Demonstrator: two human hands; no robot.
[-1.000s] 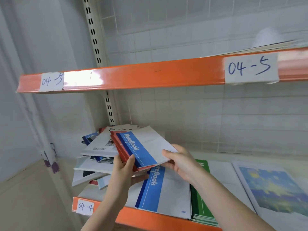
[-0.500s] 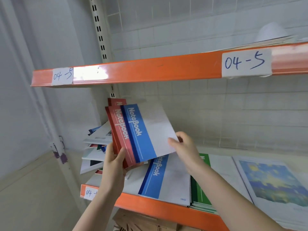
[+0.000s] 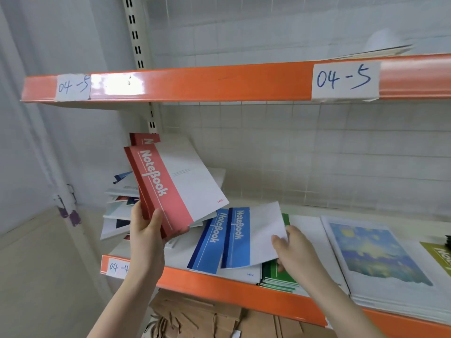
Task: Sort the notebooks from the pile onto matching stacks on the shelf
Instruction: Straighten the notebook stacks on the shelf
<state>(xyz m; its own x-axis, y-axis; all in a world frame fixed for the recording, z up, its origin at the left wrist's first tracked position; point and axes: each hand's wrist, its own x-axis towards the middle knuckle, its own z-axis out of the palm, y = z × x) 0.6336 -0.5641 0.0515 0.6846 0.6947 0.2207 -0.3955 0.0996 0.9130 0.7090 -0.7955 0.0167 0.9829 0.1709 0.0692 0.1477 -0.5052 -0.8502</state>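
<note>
The blue notebook (image 3: 251, 236), thin, light and floppy, hangs just above the blue stack (image 3: 210, 247) on the shelf (image 3: 219, 286); right hand (image 3: 292, 250) pinches its 3 o'clock edge. Left hand (image 3: 146, 230) grips red notebooks (image 3: 170, 186) at 10 o'clock; support by the spine.

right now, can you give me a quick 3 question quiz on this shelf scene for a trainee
1. True or false: the left hand holds red notebooks.
2. Which stack lies directly under the blue notebook held by the right hand? A) blue stack B) painted-cover stack C) messy pile
3. What is written on the upper shelf's right label?

Key:
1. True
2. A; the green stack sits just right of it.
3. 04-5
</note>
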